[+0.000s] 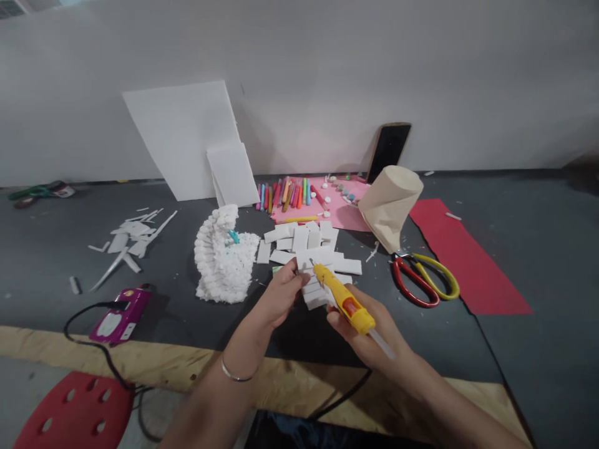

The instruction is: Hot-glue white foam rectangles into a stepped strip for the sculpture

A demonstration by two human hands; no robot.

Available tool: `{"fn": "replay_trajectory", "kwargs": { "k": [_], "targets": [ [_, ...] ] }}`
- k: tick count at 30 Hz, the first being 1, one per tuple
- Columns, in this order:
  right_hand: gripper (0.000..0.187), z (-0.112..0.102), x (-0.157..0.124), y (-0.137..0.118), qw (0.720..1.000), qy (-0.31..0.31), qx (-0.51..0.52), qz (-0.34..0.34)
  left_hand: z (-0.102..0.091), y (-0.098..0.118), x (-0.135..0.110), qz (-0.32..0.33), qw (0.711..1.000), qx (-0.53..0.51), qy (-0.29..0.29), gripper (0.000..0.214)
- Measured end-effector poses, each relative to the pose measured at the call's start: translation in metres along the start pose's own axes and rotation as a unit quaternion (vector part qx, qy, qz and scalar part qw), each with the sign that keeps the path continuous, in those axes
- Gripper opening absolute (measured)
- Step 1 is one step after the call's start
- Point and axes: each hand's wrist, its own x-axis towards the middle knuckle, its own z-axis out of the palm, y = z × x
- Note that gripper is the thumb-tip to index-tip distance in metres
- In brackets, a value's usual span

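In my right hand (369, 337) is a yellow hot glue gun (344, 299), a clear glue stick poking out of its back end. Its nozzle points at a small white panel (314, 259) made of layered foam strips. My left hand (283, 293) pinches that panel by its left edge. Many cut white foam pieces (300, 238) lie just behind the panel. Left of them stands a curved white craft piece (224, 262) with a fluffy texture and a bit of teal on it. Whether the nozzle touches the panel, I cannot tell.
Scissors (416, 280) with red and yellow handles lie at the right by a brown paper cone (392, 199) and red paper (468, 262). Crayons (290, 193) rest on pink paper. A phone (388, 149) and white boards (187, 137) lean on the wall. A purple corded box (122, 317) sits at left.
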Motion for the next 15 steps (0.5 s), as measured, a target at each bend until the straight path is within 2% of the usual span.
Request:
{"fn": "replay_trajectory", "kwargs": {
  "k": [6,15],
  "targets": [
    [0.024,-0.0009,-0.0057,-0.0030,0.999,-0.009,-0.022,-0.035,-0.0035,-0.0053,0.0019,0.032,0.998,0.044,-0.012,0.039],
    [0.025,0.0016,-0.0059,-0.0026,0.997,-0.022,-0.050,-0.055,-0.0001,-0.0022,-0.0008,0.038,0.996,0.072,-0.026,0.037]
  ]
}}
